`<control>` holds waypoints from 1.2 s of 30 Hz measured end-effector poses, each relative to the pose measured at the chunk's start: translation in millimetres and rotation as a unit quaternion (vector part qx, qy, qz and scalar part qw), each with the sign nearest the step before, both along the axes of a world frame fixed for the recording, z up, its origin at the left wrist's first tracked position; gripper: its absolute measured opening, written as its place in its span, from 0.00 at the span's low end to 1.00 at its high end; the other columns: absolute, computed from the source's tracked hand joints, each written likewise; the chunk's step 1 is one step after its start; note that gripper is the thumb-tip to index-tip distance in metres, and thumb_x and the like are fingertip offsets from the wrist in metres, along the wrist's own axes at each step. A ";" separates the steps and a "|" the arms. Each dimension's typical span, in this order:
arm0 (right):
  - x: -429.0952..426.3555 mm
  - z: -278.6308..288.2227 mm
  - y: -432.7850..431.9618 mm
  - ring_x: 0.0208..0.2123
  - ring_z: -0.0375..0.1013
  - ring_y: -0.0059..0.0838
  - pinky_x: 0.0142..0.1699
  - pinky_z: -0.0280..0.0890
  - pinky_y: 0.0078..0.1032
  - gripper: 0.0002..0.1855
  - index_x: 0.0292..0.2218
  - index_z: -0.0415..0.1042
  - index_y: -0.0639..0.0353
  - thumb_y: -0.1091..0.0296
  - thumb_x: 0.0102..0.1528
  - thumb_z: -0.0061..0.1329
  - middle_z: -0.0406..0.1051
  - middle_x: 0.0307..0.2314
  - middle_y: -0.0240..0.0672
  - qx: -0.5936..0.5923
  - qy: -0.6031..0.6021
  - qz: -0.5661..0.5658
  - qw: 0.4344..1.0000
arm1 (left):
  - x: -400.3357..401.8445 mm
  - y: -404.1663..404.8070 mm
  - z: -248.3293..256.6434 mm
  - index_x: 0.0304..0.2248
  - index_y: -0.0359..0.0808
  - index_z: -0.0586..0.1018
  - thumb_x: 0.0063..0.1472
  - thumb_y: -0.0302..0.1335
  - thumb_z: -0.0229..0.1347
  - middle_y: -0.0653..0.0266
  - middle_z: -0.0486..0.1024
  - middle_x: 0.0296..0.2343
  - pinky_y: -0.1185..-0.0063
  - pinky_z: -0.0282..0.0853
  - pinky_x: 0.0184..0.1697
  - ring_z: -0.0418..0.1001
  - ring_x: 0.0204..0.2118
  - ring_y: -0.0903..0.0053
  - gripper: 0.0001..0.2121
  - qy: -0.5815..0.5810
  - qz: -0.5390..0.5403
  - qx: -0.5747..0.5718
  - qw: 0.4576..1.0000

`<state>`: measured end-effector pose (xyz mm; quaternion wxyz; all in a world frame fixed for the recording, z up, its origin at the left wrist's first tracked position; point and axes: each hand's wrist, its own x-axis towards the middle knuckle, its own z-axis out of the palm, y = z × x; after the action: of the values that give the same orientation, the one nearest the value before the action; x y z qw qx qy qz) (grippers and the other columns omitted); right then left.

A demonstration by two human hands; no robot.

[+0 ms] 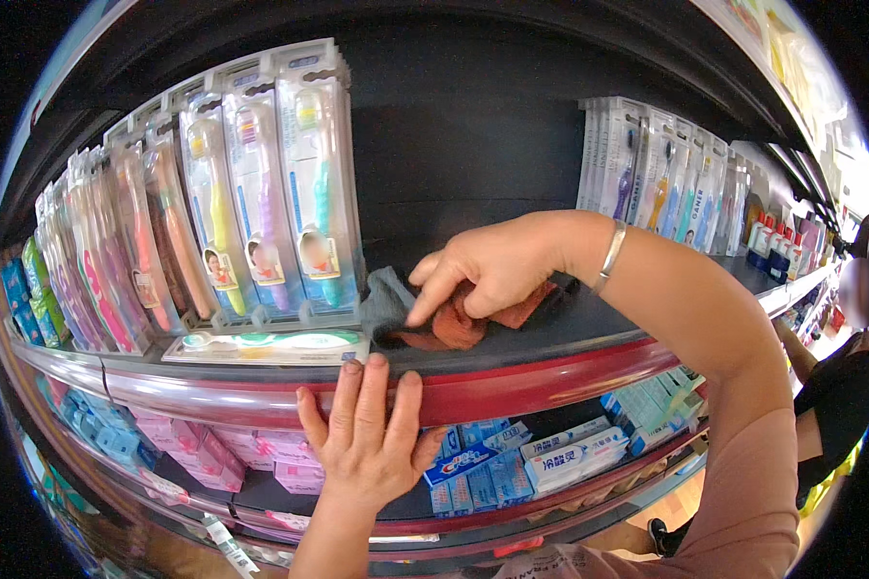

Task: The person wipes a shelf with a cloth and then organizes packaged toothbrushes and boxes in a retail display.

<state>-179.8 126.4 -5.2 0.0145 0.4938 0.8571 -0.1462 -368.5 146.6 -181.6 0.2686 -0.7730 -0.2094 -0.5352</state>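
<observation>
My right hand [492, 264], with a silver bangle on its wrist, holds a bunched rust-orange cloth [458, 318] down on the dark shelf board [586, 318]. A grey cloth part [389, 293] pokes out on the left of the fingers; whether it is the same cloth, I cannot tell. My left hand [366, 434] rests with fingers spread on the red and silver front strip [514, 382]. Just beyond those fingertips lies a packaged toothbrush [268, 345], flat along the shelf's front. Upright packaged toothbrushes [318, 181] stand in rows left of the cloth.
More packaged toothbrushes [659, 174] stand at the right, past them red-capped bottles [775, 242]. Pink boxes [195, 452] and toothpaste boxes [572, 456] fill the shelf below. Another shelf hangs overhead. At the far right is a person in dark clothing [836, 405].
</observation>
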 end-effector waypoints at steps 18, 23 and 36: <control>120.0 17.8 -130.1 0.32 0.67 0.28 0.31 0.61 0.23 0.12 0.23 0.73 0.64 0.83 0.30 0.46 0.66 0.31 0.38 -0.087 -0.062 -0.212 0.971 | -1.6 -7.4 4.9 0.44 0.32 0.66 0.54 0.41 0.42 0.49 0.59 0.48 0.58 0.38 0.54 0.54 0.52 0.56 0.23 0.031 0.043 0.000 0.999; 123.2 35.4 -181.3 0.25 0.68 0.32 0.27 0.61 0.26 0.07 0.16 0.72 0.60 0.79 0.27 0.48 0.68 0.19 0.35 -0.034 -0.351 -0.413 0.839 | -4.3 -10.1 7.6 0.44 0.33 0.65 0.52 0.38 0.45 0.51 0.58 0.48 0.58 0.39 0.54 0.54 0.52 0.57 0.22 0.028 0.026 -0.014 0.999; 95.7 17.2 -319.4 0.42 0.62 0.31 0.48 0.56 0.23 0.14 0.25 0.72 0.62 0.82 0.33 0.41 0.67 0.34 0.38 0.231 0.104 -0.429 0.867 | 18.4 -55.4 2.4 0.37 0.33 0.70 0.41 0.29 0.54 0.47 0.64 0.39 0.62 0.58 0.46 0.64 0.43 0.56 0.20 -0.001 -0.360 -0.012 0.933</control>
<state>-84.1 -193.0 12.0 -0.2530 0.7844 0.5662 0.0139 -350.1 91.1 -179.2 0.0481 -0.7992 0.0761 -0.5943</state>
